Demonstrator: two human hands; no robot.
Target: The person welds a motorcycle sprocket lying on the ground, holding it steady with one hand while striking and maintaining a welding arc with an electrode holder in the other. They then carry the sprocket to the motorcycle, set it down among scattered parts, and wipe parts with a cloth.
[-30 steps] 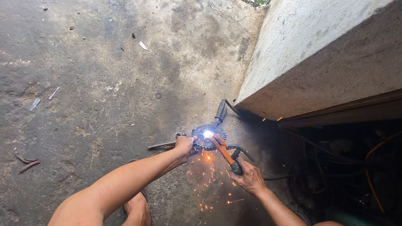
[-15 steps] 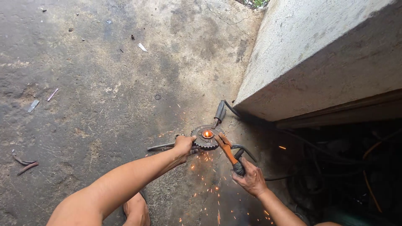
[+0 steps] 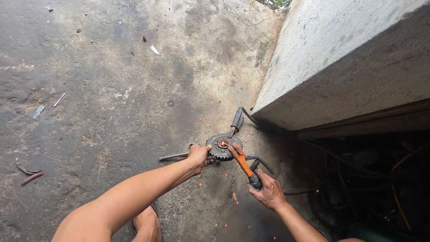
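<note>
A dark toothed gear (image 3: 222,146) lies flat on the stained concrete floor (image 3: 112,103), its centre glowing orange-red. My right hand (image 3: 268,192) grips the black handle of an orange electrode holder (image 3: 242,162), whose tip reaches the gear's centre. My left hand (image 3: 199,157) is closed on a metal rod (image 3: 172,156) that lies on the floor at the gear's left edge. A few orange sparks lie on the floor below the gear.
A black ground clamp (image 3: 236,121) with its cable touches the gear's far side. A grey concrete block (image 3: 349,62) rises at the right, with dark tangled cables (image 3: 358,179) beneath it. Small metal scraps (image 3: 29,174) lie at the left. My foot (image 3: 145,226) is at the bottom.
The bright blue-white arc at the gear's centre has gone out, leaving an orange glow. Fewer sparks fly. Both hands stay in place.
</note>
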